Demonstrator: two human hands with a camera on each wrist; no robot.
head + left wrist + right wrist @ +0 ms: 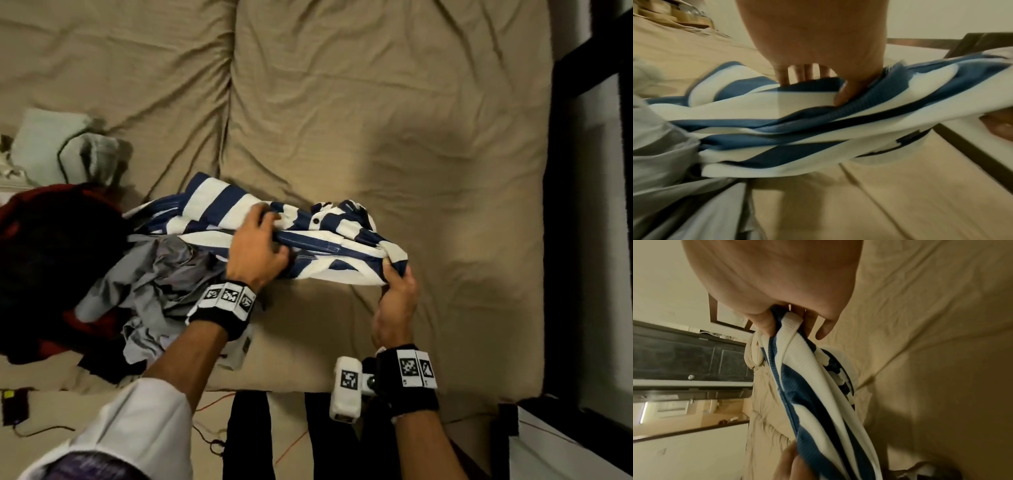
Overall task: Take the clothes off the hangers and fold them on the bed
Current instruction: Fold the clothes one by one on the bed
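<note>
Blue-and-white striped shirt [291, 236] lies bunched on the bed [394, 120], near the front edge of the tan sheet, drawn out into a loose rope between both hands. Long axis runs left to right across the head view, tilted slightly so the left end sits farther from the person and the right end nearer. Buttoned collar area [320, 216] faces up, toward the right half of the bundle. Left hand [257, 250] grips the shirt about mid-length: thumb tucked under a fold, fingers [784, 76] curled over the far side of the cloth. Right hand [397, 294] grips the right end, a white ribbed edge [791, 324] pinched between thumb and fingers [824, 331]. In the right wrist view the fabric hangs taut from that pinch toward the other hand. Left end of the shirt overlaps a heap of grey garments [150, 281], which sits beside a dark red and black pile [44, 260]. A pale green folded item [48, 137] lies farther back at left.
</note>
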